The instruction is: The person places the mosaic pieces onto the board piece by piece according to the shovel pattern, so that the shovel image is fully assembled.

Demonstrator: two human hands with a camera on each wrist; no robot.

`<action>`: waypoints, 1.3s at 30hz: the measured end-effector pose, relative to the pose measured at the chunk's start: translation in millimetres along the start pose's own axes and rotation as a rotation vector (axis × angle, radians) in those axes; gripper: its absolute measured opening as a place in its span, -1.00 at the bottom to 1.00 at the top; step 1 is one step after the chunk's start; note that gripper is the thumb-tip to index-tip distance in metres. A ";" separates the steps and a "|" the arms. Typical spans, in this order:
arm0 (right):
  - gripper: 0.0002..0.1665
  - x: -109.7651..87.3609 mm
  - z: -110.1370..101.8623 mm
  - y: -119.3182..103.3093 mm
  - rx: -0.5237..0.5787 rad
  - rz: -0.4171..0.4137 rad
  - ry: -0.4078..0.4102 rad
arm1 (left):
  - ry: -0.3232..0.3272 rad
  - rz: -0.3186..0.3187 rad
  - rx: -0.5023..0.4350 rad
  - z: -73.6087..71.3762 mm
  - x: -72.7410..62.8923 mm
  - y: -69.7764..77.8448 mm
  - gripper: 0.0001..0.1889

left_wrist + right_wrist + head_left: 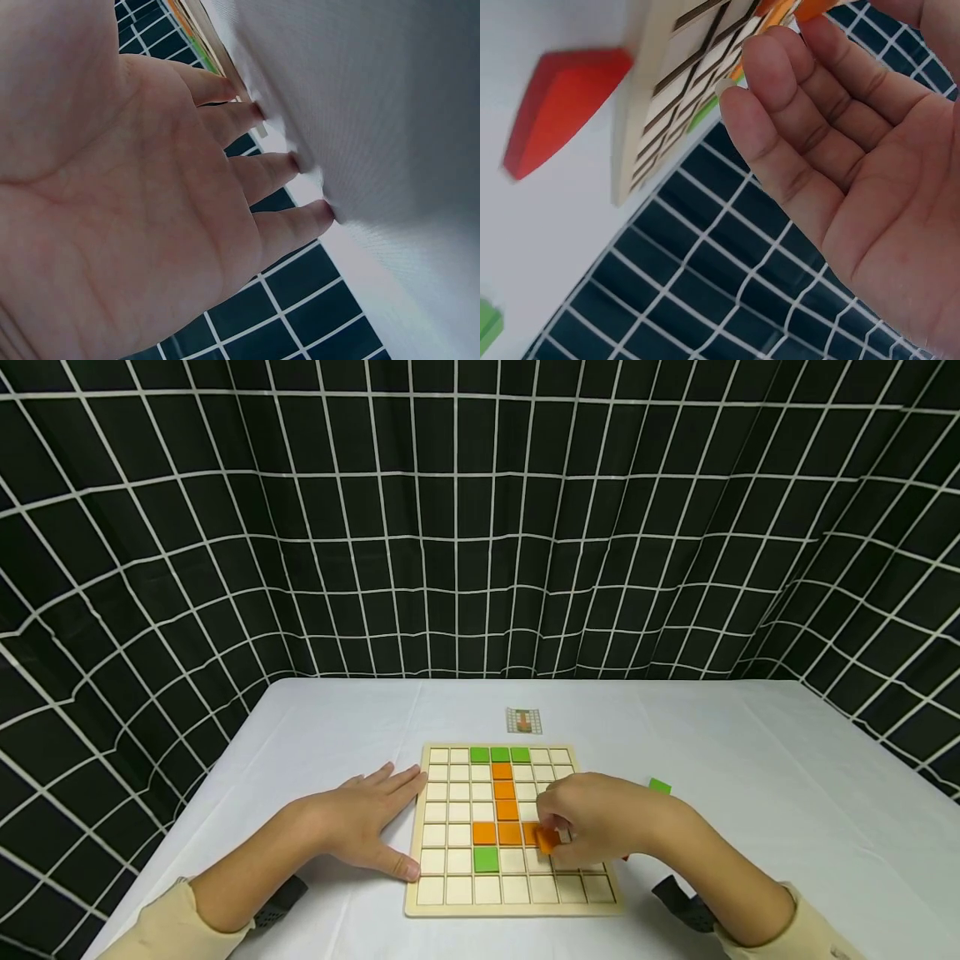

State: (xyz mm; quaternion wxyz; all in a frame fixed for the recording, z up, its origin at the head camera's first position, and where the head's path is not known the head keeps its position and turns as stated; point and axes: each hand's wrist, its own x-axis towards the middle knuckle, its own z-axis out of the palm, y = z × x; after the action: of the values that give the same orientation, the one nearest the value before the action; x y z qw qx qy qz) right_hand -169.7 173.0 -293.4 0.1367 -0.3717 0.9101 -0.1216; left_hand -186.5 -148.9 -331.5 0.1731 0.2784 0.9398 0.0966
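Note:
A wooden grid board (450,910) lies on the white table with green and orange square tiles set in some cells. Between thumb and fingers my right hand (600,818) pinches an orange tile (548,839), tilted at the right end of the lower orange row. In the right wrist view that orange tile (814,7) shows only at the top edge. My left hand (367,822) lies with fingers spread, touching the board's left edge; its palm (142,195) fills much of the left wrist view. A green tile (486,860) sits below the orange row.
Behind the board lies a small pattern card (523,721). To the right are a loose green tile (660,786) and a red piece (562,105), the latter mostly hidden by my right hand in the head view. A black gridded curtain (480,527) surrounds the table.

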 end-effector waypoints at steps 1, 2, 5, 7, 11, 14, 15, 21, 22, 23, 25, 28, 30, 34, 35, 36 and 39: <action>-0.80 1.0 0.0 -1.5 -0.007 -0.015 0.002 | 0.000 0.001 0.000 -0.3 0.0 0.1 0.29; -0.78 2.0 0.1 -2.9 -0.011 -0.028 0.003 | 0.001 0.002 -0.001 -0.5 0.0 0.1 0.29; -0.77 5.6 0.9 -6.8 -0.027 -0.047 -0.003 | 0.001 0.004 -0.001 -0.6 0.1 0.1 0.28; -0.76 8.1 1.6 -9.2 -0.032 -0.051 -0.011 | 0.001 0.007 -0.001 -0.6 0.2 0.1 0.28; -0.76 13.3 3.0 -15.3 -0.055 -0.054 -0.021 | 0.003 0.009 0.006 -0.5 0.6 -0.3 0.28; -0.75 16.8 4.3 -20.5 -0.083 -0.054 -0.025 | 0.003 0.004 0.010 -0.4 0.8 -0.5 0.29; -0.74 17.7 4.7 -22.3 -0.094 -0.052 -0.027 | 0.003 0.003 0.010 -0.4 0.8 -0.6 0.29; -0.74 22.3 8.4 -31.0 -0.157 -0.002 -0.049 | -0.002 0.003 0.010 0.3 1.1 -1.0 0.29; -0.74 23.1 9.1 -31.7 -0.165 -0.002 -0.049 | -0.003 0.004 0.011 0.3 1.0 -1.0 0.29; -0.74 23.9 10.1 -32.0 -0.173 -0.008 -0.047 | -0.004 0.004 0.010 0.3 1.0 -1.0 0.29; -0.74 25.2 11.2 -32.3 -0.174 -0.021 -0.037 | -0.003 0.004 0.011 0.2 0.9 -0.9 0.29; -0.71 26.5 13.4 -31.8 -0.175 -0.048 -0.020 | -0.002 0.006 0.011 -0.2 0.7 -0.7 0.29; -0.68 27.3 14.1 -32.1 -0.178 -0.065 -0.010 | -0.001 0.007 0.012 -0.3 0.6 -0.8 0.29; -0.64 30.0 16.1 -33.7 -0.190 -0.081 0.001 | -0.001 0.011 0.015 -0.4 0.7 -1.1 0.29; -0.64 30.5 16.5 -34.4 -0.189 -0.080 0.002 | -0.001 0.012 0.015 -0.3 0.7 -1.2 0.29; -0.63 30.8 17.0 -35.0 -0.188 -0.075 0.002 | -0.001 0.013 0.015 -0.3 0.7 -1.3 0.29; -0.62 31.5 18.6 -37.1 -0.186 -0.054 0.000 | 0.000 0.015 0.010 -0.1 0.6 -1.6 0.28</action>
State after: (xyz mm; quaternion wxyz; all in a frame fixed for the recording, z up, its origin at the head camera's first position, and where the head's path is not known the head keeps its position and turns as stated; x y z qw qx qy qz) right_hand -161.1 122.7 -303.8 0.0981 -0.4073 0.9071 -0.0401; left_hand -187.8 -149.9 -331.9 0.1709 0.2865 0.9381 0.0931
